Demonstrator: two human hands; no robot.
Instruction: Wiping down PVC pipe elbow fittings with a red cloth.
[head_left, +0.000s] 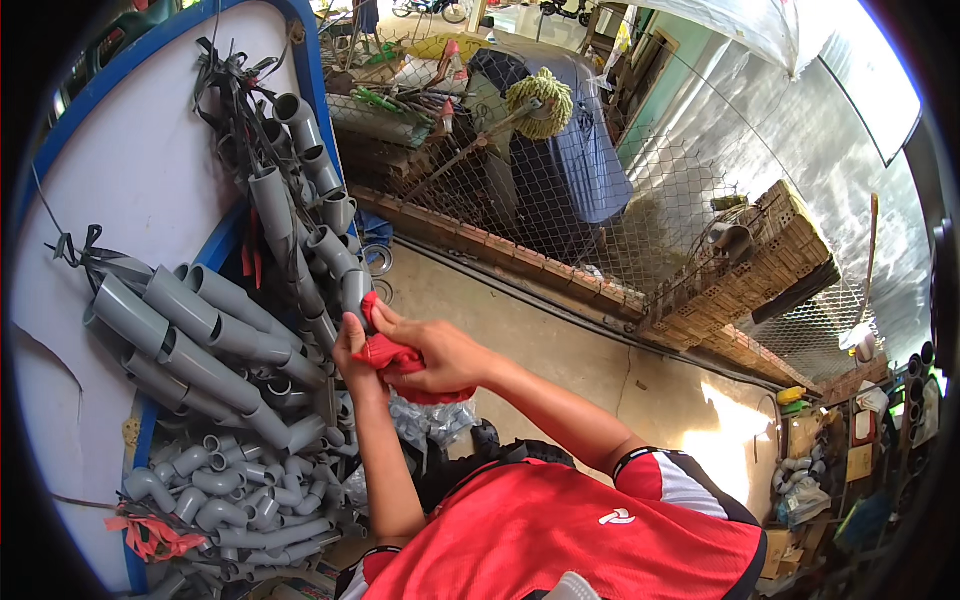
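Observation:
My right hand (442, 352) grips a bunched red cloth (394, 356) and presses part of it against a grey plastic pipe elbow (355, 289). Just left of it, my left hand (354, 360) is closed around the lower end of that fitting, with the cloth's edge at its palm; the fingers behind are hidden. The elbow belongs to a hanging string of grey fittings (281, 214), tied at the top with black plastic straps (236, 82). A second strapped bundle of grey pipe couplings (202, 330) hangs to the left.
Loose grey elbows and tees (225, 495) are heaped at lower left, beside a blue-edged white panel (112, 180). A chain-link fence (525, 187) on a low brick wall (510, 244) runs beyond the concrete floor (540, 322). A mop (536, 105) leans there. Shelving with fittings (802, 480) stands right.

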